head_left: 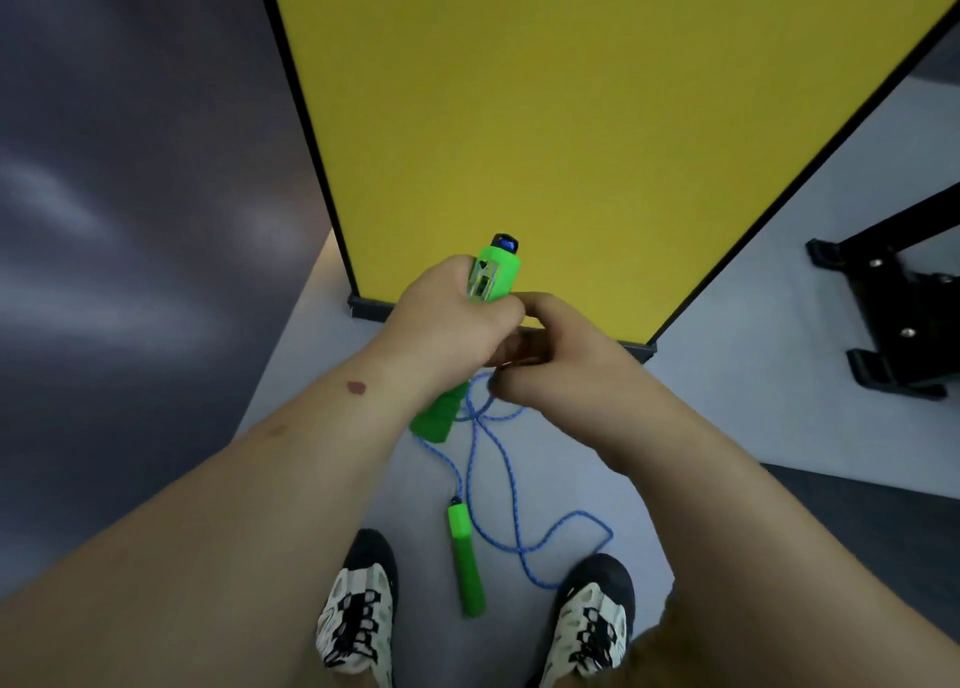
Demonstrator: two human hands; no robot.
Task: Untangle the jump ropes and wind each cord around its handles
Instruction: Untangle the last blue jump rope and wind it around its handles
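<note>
My left hand (447,318) is wrapped around a green jump rope handle (493,271) that has a clear counter window and a blue cap on top; the handle's lower end (436,419) sticks out below my wrist. My right hand (556,354) presses against the left one, fingers pinched on the blue cord (491,438) just under the handle. The cord drops in loose loops to the floor. The second green handle (465,557) hangs or lies between my shoes, tied to the cord's other end.
A yellow partition panel (571,115) with a black frame stands right in front. A black metal stand base (893,313) sits on the light grey floor at the right. My two shoes (358,614) (592,614) flank the lower handle. Dark flooring lies to the left.
</note>
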